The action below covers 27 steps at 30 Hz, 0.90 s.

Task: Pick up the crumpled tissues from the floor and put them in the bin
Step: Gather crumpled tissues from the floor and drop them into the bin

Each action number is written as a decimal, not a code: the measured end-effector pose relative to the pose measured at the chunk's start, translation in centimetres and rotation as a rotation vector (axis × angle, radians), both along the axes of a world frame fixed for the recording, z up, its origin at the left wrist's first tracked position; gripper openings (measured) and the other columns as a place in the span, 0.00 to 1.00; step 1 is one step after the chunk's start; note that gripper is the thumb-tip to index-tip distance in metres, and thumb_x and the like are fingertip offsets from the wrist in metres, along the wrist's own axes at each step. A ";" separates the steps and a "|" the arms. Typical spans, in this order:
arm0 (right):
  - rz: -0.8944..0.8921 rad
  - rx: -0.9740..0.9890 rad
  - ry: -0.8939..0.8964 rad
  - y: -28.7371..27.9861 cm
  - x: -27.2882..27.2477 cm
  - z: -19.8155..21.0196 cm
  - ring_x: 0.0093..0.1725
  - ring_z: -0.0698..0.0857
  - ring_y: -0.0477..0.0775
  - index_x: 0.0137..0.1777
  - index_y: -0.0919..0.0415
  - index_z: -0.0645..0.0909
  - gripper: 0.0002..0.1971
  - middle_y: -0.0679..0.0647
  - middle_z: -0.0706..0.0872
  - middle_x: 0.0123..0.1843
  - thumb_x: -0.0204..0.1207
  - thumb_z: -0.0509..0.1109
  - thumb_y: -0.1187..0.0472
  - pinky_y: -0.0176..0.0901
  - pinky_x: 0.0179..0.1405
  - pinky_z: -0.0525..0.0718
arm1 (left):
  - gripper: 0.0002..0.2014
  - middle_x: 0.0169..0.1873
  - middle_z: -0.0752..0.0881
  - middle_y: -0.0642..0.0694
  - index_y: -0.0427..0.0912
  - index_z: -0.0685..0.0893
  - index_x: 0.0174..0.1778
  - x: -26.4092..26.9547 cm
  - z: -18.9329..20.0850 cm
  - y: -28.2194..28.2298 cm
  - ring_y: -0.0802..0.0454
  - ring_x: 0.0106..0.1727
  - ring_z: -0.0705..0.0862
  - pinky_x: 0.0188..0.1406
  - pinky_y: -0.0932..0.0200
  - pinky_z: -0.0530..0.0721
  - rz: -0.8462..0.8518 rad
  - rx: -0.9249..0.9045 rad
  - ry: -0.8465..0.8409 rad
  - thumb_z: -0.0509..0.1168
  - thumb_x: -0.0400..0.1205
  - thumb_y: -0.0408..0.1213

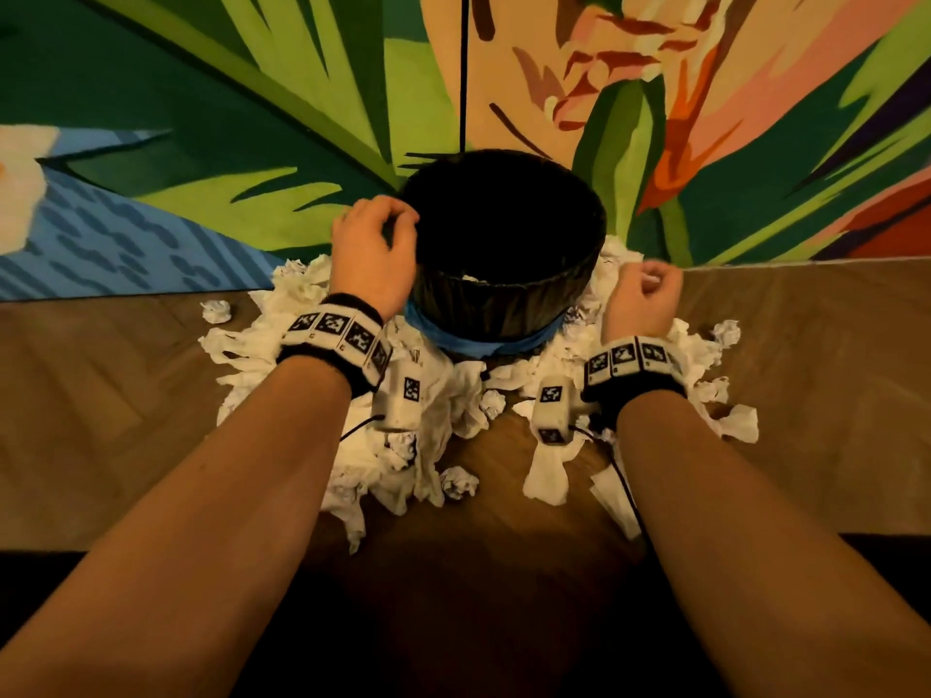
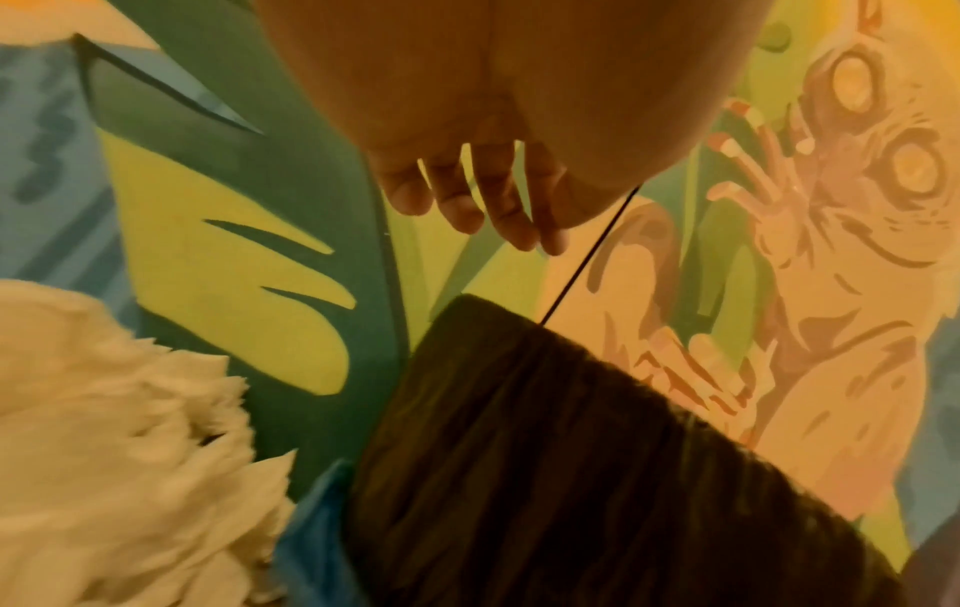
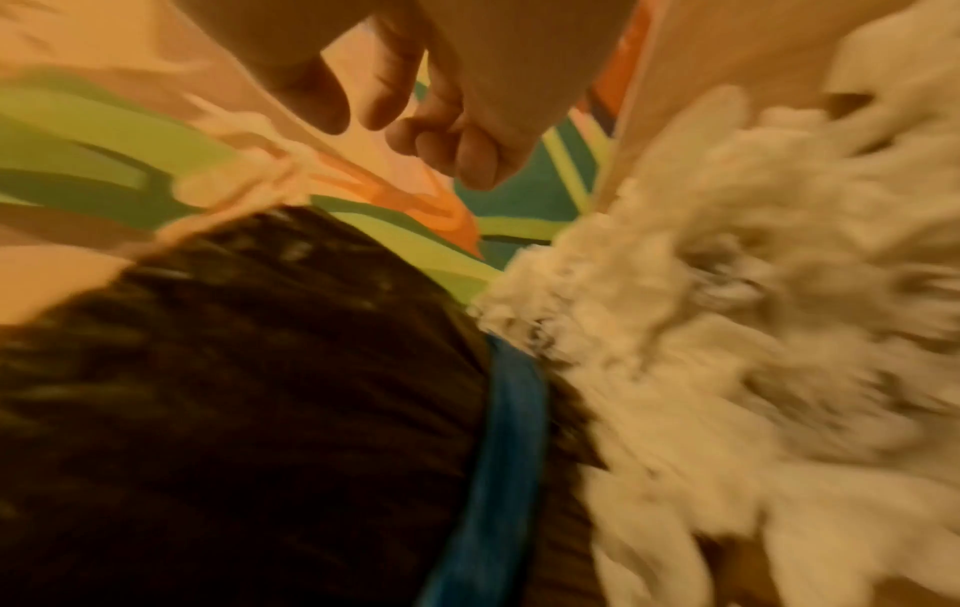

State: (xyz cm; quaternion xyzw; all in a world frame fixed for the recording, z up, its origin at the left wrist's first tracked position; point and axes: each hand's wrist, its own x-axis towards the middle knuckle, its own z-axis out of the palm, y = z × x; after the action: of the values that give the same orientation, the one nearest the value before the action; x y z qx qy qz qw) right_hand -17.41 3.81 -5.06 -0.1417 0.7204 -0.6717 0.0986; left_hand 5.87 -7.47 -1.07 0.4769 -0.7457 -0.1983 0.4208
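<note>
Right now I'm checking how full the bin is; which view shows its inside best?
The head view: it looks down into the bin, dark inside, with a bit of white near its front wall. Both wrist views catch only its dark outer side, the right one blurred.

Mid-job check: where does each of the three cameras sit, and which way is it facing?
Head: looks down at the bin, the tissues on the floor, both forearms, the left hand and right hand.
Left wrist: looks along the left hand's fingers toward the painted wall.
Right wrist: looks along the right hand's curled fingers.
All three show bin and tissues.
</note>
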 end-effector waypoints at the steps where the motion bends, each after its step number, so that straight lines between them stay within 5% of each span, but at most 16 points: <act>1: -0.031 0.052 -0.060 0.4 0.2 -1.2 0.29 0.75 0.35 0.47 0.54 0.74 0.02 0.42 0.77 0.35 0.79 0.65 0.59 0.23 0.26 0.70 | 0.09 0.45 0.85 0.49 0.46 0.85 0.47 1.0 -0.5 0.2 0.42 0.51 0.81 0.56 0.48 0.78 0.004 0.036 0.032 0.59 0.84 0.40; 5: 0.049 0.292 -0.077 1.9 3.2 -5.9 0.31 0.74 0.39 0.46 0.52 0.75 0.04 0.40 0.77 0.34 0.80 0.65 0.55 0.30 0.26 0.66 | 0.09 0.40 0.86 0.49 0.47 0.84 0.45 4.6 -3.0 0.9 0.53 0.41 0.83 0.42 0.56 0.81 0.069 0.122 0.054 0.60 0.85 0.41; 7: 0.212 0.362 0.023 2.2 6.0 -7.8 0.29 0.74 0.42 0.43 0.53 0.75 0.06 0.42 0.76 0.30 0.80 0.66 0.55 0.29 0.24 0.67 | 0.08 0.35 0.84 0.56 0.50 0.84 0.45 6.8 -4.1 1.1 0.62 0.34 0.81 0.35 0.63 0.77 0.112 0.188 0.011 0.60 0.85 0.43; 9: 0.505 0.470 0.135 2.3 9.3 -9.2 0.30 0.75 0.45 0.42 0.53 0.76 0.05 0.46 0.77 0.30 0.79 0.67 0.57 0.35 0.29 0.71 | 0.09 0.32 0.85 0.53 0.49 0.84 0.46 9.3 -5.3 1.3 0.58 0.32 0.82 0.32 0.59 0.79 0.167 0.285 -0.062 0.59 0.85 0.44; 13: 1.161 0.688 0.423 2.8 16.5 -10.1 0.45 0.82 0.52 0.49 0.52 0.81 0.04 0.51 0.83 0.46 0.77 0.68 0.55 0.41 0.43 0.78 | 0.13 0.35 0.86 0.45 0.43 0.86 0.53 14.5 -7.7 2.1 0.43 0.40 0.83 0.40 0.54 0.79 0.288 0.494 -0.264 0.59 0.85 0.45; 18: 1.719 0.934 0.694 4.2 24.0 -10.6 0.60 0.82 0.62 0.68 0.49 0.79 0.16 0.57 0.82 0.64 0.82 0.64 0.51 0.51 0.58 0.83 | 0.18 0.60 0.85 0.37 0.36 0.85 0.62 18.8 -11.3 4.1 0.36 0.60 0.83 0.60 0.47 0.82 0.224 0.928 -0.595 0.59 0.86 0.45; 22: 1.871 0.999 0.754 5.3 26.3 -12.1 0.77 0.70 0.66 0.82 0.51 0.67 0.23 0.61 0.68 0.81 0.87 0.58 0.54 0.53 0.74 0.72 | 0.15 0.60 0.86 0.38 0.37 0.86 0.61 20.2 -14.2 5.8 0.39 0.60 0.84 0.60 0.49 0.84 0.122 1.074 -0.823 0.63 0.84 0.41; 25: 1.884 0.947 0.627 5.3 26.8 -13.0 0.78 0.67 0.66 0.83 0.52 0.65 0.25 0.61 0.65 0.83 0.86 0.60 0.55 0.46 0.73 0.68 | 0.18 0.67 0.82 0.41 0.47 0.82 0.68 21.1 -16.5 6.4 0.41 0.65 0.81 0.61 0.52 0.81 0.032 1.157 -0.888 0.66 0.82 0.45; 27: 1.839 1.016 0.699 4.9 27.0 -13.8 0.75 0.71 0.66 0.79 0.54 0.71 0.24 0.62 0.71 0.79 0.84 0.63 0.54 0.52 0.75 0.72 | 0.25 0.69 0.80 0.42 0.48 0.78 0.73 21.7 -18.0 7.0 0.42 0.67 0.80 0.65 0.51 0.80 -0.005 1.250 -0.900 0.69 0.80 0.48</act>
State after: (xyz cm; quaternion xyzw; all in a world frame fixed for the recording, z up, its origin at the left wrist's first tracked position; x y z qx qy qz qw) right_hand 9.60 8.66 -18.89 -0.7478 0.5204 0.1086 0.3978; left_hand 27.59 -0.44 -19.04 0.6590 -0.5955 -0.3707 -0.2714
